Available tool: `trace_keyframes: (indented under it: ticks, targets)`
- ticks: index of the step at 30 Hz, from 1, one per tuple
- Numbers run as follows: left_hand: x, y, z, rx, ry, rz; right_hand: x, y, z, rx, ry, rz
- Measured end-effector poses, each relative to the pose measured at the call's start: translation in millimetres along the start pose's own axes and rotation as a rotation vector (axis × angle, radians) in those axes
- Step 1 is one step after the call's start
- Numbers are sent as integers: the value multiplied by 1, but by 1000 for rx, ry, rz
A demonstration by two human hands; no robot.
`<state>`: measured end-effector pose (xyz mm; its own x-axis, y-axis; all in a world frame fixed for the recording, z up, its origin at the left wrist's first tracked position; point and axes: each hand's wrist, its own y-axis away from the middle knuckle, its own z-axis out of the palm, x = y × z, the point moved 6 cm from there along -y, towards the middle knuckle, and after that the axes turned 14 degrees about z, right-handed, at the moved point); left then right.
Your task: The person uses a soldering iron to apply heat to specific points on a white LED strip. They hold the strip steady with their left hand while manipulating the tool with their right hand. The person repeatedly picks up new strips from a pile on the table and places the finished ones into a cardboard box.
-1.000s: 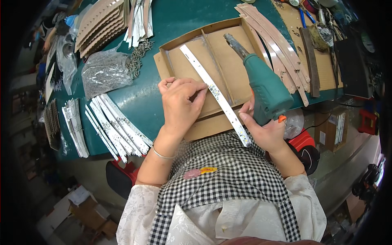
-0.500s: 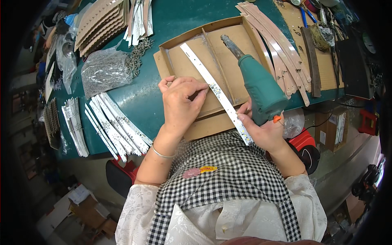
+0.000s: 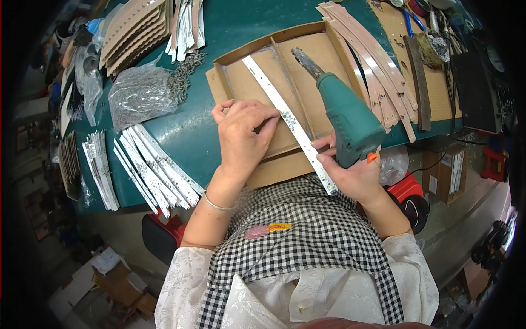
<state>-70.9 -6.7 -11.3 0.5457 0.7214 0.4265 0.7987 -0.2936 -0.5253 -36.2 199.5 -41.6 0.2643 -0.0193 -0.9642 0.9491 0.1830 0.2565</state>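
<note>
A narrow white strip [image 3: 296,129], a circuit board with small yellowish and dark components, slants over a shallow cardboard tray [image 3: 276,171]. Its lower end overhangs the tray's near edge. My left hand [image 3: 244,134] is closed, index finger and thumb pinched at the strip's left edge near its middle. Lower down, my right hand [image 3: 357,178] has its thumb and fingertips at the strip's right edge. That same hand carries a green pistol-shaped power tool [image 3: 350,118] with a worn metal nose pointing away to the upper left. The tool's body hides some right fingers and its handle.
Left lie bundles of white strips [image 3: 159,170] and a clear bag [image 3: 139,98] beside loose screws [image 3: 182,82]. Stacked brown strips [image 3: 134,33] stand farther back. Pinkish curved strips [image 3: 378,71] flank the tray's right side, next to a dark flat bar [image 3: 417,82].
The white strip has shifted slightly up and left. My right hand's fingers and the power tool have moved a little left; my left hand is nearly still.
</note>
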Motion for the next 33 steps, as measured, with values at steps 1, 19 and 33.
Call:
trace_keyframes:
  ticks: [1, 19, 33]
  targets:
    - [0, 0, 0, 0, -1, 3, -1, 0, 0, -1, 9, -4]
    - [7, -9, 4, -75, -52, 212, -8, -2, 1, -59, 167, -107]
    - [-4, 7, 3, 61, 60, 44, -20, 41, -64, -108, -67, -18]
